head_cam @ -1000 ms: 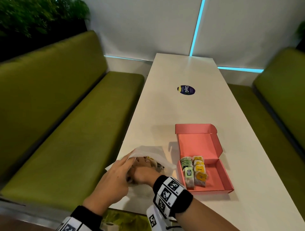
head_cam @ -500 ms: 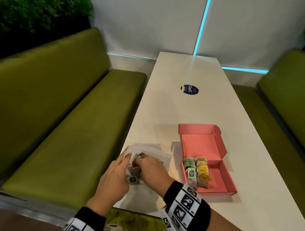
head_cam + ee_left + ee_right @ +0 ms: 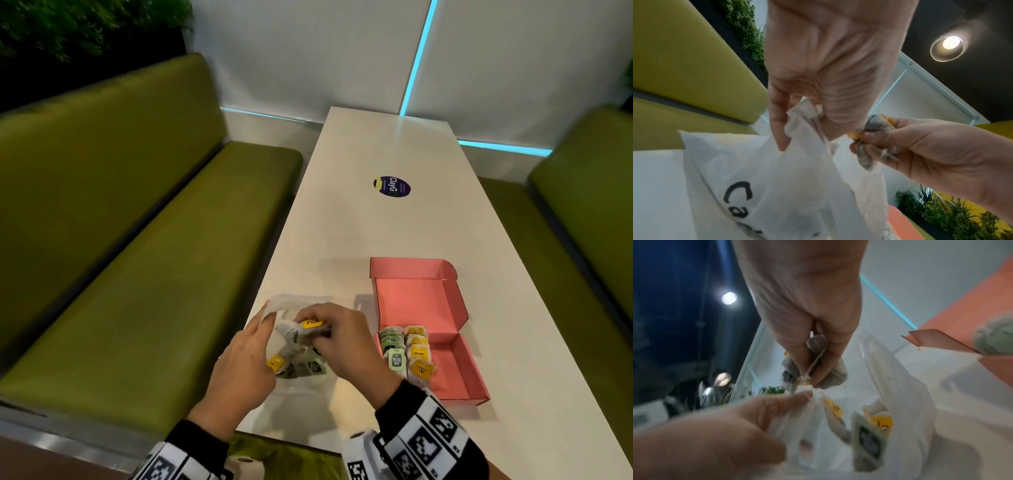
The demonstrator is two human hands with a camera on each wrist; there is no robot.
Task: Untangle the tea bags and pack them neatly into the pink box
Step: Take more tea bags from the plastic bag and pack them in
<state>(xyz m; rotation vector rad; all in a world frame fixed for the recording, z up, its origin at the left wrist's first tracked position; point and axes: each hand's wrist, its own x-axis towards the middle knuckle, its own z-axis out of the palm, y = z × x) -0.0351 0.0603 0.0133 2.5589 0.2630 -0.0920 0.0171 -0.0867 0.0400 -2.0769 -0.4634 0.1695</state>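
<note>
Near the table's (image 3: 428, 219) front left corner, the left hand (image 3: 239, 370) pinches a translucent plastic bag (image 3: 760, 186) while the right hand (image 3: 346, 346) grips a tangled clump of tea bags (image 3: 824, 369) above it. Just right sits the open pink box (image 3: 455, 370), tea bags in two rows (image 3: 407, 349) along its left side.

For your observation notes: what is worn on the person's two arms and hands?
Both hands, left hand and right hand, are bare. Each wrist carries a black band covered with white panels printed with square black-and-white coded markers. No rings or gloves are plainly visible.
</note>
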